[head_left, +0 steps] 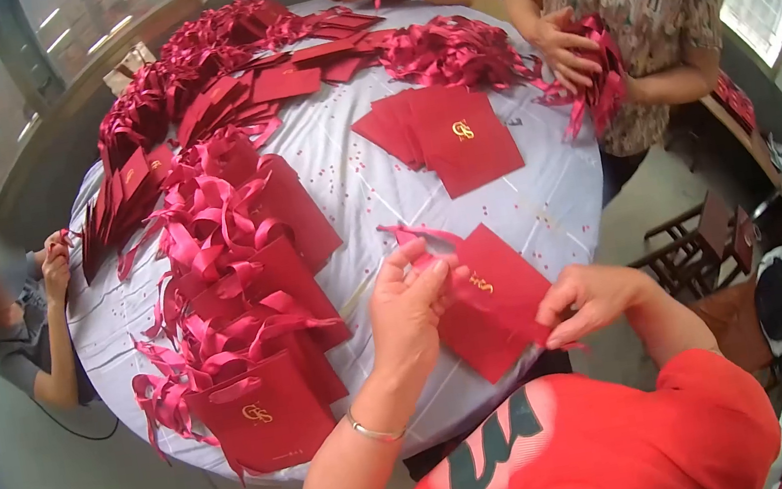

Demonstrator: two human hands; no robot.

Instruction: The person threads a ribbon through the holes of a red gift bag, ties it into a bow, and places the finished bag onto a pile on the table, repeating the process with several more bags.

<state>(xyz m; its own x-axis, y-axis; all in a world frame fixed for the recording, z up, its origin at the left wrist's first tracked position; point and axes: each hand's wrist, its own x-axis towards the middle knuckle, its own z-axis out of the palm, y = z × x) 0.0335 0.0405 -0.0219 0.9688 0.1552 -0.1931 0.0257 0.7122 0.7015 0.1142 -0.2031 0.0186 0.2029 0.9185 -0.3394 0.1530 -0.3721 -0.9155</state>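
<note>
A red paper bag (496,305) with a gold mark lies in front of me at the table's near edge. My left hand (410,292) is over its left side, thumb and fingers pinched on the red ribbon (425,234) at the bag's top. My right hand (590,301) grips the bag's lower right corner, where a bit of ribbon shows below the fingers. Just beyond is a small stack of flat red bags (468,137). To the left stand overlapping rows of red bags (263,415) with ribbon handles.
The round table has a white cloth (353,194) dotted with red specks. Piled ribbons (453,51) and more bags (286,81) cover its far side. One person (625,17) holds a ribbon bundle at the right; others sit at the far edge and left. A folding chair stands at the right.
</note>
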